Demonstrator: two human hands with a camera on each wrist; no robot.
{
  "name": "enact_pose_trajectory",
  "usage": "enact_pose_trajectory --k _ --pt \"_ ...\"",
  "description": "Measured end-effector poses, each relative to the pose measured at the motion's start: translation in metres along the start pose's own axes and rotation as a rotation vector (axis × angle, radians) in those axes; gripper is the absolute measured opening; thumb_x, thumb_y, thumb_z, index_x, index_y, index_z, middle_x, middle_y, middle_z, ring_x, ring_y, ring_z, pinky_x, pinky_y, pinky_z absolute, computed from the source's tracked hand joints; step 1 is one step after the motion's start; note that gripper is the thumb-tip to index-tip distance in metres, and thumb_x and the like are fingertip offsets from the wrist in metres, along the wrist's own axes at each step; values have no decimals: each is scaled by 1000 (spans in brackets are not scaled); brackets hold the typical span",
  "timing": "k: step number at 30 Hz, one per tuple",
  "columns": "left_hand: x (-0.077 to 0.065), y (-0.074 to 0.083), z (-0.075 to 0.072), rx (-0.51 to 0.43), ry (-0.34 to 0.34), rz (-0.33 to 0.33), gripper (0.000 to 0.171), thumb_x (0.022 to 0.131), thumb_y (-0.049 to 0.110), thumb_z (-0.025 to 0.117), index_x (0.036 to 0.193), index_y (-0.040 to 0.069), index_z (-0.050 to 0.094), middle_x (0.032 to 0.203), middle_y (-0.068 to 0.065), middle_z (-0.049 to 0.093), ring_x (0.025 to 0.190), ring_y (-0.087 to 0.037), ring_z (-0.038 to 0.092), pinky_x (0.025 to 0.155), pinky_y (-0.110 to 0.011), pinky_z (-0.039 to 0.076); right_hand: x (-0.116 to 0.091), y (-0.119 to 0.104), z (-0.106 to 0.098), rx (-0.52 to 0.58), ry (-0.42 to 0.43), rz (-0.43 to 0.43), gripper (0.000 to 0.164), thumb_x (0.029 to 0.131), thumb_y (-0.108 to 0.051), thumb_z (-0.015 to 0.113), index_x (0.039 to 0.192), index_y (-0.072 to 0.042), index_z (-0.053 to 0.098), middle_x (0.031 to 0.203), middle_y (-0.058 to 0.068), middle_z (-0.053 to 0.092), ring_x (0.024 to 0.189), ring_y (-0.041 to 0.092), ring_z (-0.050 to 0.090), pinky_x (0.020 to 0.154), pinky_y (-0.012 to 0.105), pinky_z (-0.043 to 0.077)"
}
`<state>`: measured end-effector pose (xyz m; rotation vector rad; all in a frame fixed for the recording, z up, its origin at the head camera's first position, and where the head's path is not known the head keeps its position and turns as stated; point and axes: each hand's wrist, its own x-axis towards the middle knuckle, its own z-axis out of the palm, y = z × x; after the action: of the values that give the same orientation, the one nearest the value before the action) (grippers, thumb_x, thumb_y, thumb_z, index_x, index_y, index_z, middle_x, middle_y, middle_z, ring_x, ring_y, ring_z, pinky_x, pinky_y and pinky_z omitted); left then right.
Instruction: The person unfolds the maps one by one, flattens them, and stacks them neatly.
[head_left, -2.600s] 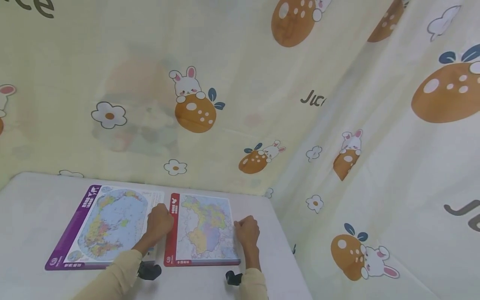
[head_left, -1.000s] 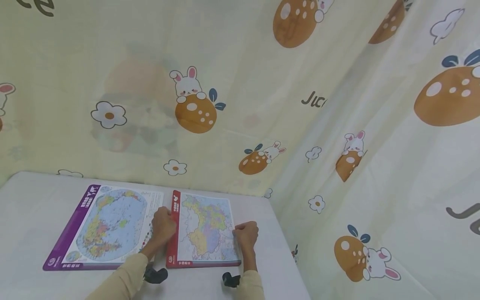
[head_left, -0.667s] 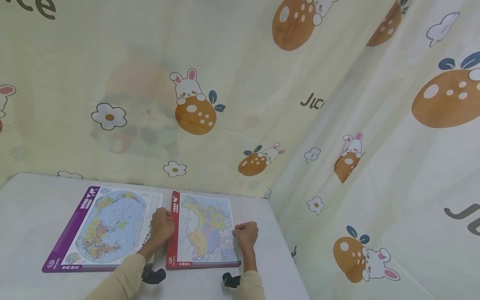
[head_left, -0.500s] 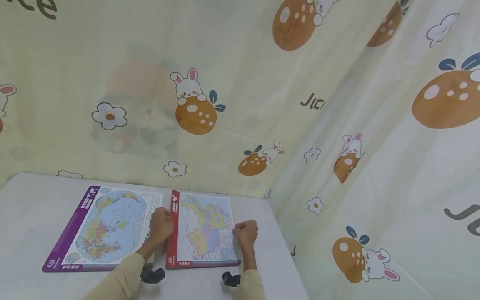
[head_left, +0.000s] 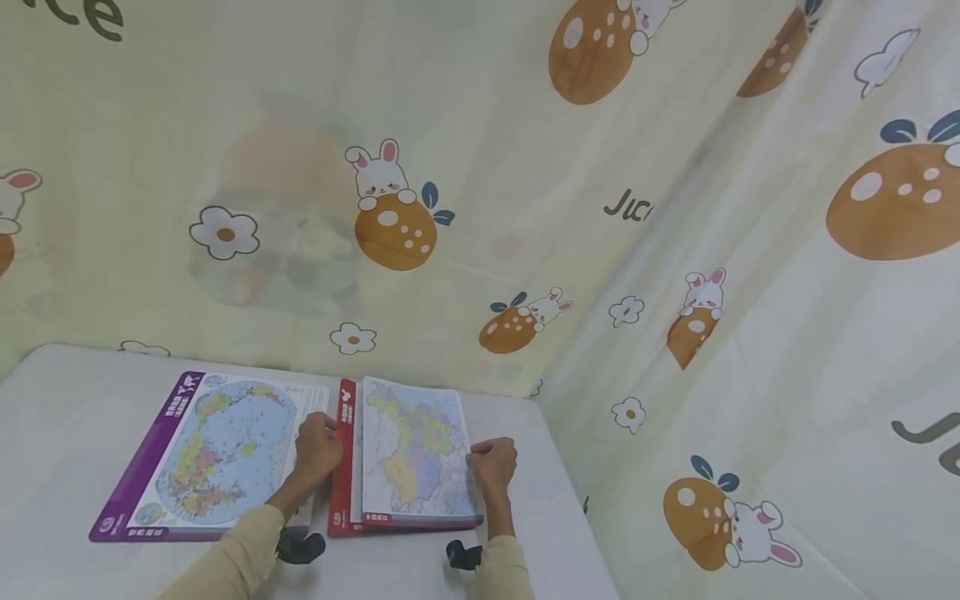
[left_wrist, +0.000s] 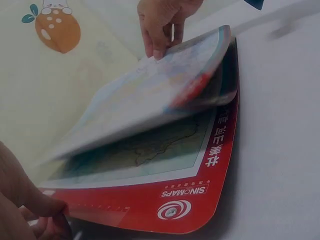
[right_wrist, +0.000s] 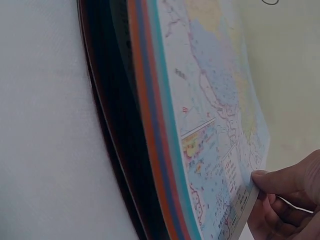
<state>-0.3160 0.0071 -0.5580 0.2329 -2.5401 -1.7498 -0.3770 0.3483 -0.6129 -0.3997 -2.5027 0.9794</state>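
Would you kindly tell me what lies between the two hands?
The red-edged map, its upper part raised, lies between the left hand and right hand in the head view.

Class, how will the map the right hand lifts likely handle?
The lifted map probably flexes slightly, showing a gentle curve. It seems light, as the right hand pinches just its edge. It may slide, sitting askew over the red board.

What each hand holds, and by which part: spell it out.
The right hand pinches the lifted map layer by its right edge, opposite the red strip; the left hand pinches that red strip by its outer edge.
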Motion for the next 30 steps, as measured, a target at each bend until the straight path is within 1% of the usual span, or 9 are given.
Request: enact_pose_trajectory --k 4,12,16,19,20,23,24,27,30 --pt "1 4 -7 -9 12 30 28 93 -7 54 121 -13 53 121 -37 62 111 -51 68 92 -57 59 18 16 9 -25 42 -51 17 68 6 85 70 -10 81 70 9 78 65 27 71 66 41 57" --pt "2 0 -17 -17 24 57 32 92 -6 55 123 -11 53 119 -36 64 101 -48 72 78 -51 64 7 -18 -14 -1 37 -13 13 70 6 82 76 -5 82 78 17 80 70 35 73 70 48 60" --pt "6 -9 -21 -19 51 86 27 91 -5 57 118 -11 55 114 -36 66 95 -47 73 71 -49 64 14 -5 -9 -15 59 -12 13 69 3 82 75 -9 82 76 12 80 68 31 72 67 45 58" --pt "9 -10 -28 -13 70 105 25 90 -6 58 115 -11 56 111 -36 67 94 -49 73 72 -50 63 26 9 -2 -23 76 -45 12 68 1 82 74 -9 82 74 11 80 67 31 72 65 43 56" --pt "10 -10 -30 -11 73 103 25 90 -6 57 115 -11 56 112 -36 67 95 -49 73 73 -51 63 25 9 -5 -19 70 -63 12 69 2 82 76 -7 83 77 13 80 70 33 73 67 44 58" --pt "13 -12 -36 -11 79 93 27 90 -6 58 115 -11 57 113 -36 67 96 -49 72 75 -51 63 31 13 -6 -7 102 -68 12 66 0 83 72 -11 82 73 8 80 66 29 71 65 43 56" --pt "13 -12 -38 -11 75 90 27 90 -5 57 116 -12 57 113 -37 67 96 -50 73 74 -51 63 30 9 -10 -9 104 -60 13 65 -1 82 71 -13 82 71 4 80 65 26 71 65 45 56" --pt "12 -11 -43 -7 75 81 28 89 -5 57 116 -12 57 114 -37 67 95 -50 73 73 -50 64 21 -12 -24 3 117 -46 14 63 1 80 68 -12 81 69 5 78 62 26 70 63 47 54" --pt "6 -5 -50 6 73 82 29 90 -6 55 118 -14 56 115 -39 67 98 -51 74 74 -51 64 2 -46 -49 -7 71 -15 12 70 6 79 75 -4 82 76 14 80 70 34 74 70 51 58"
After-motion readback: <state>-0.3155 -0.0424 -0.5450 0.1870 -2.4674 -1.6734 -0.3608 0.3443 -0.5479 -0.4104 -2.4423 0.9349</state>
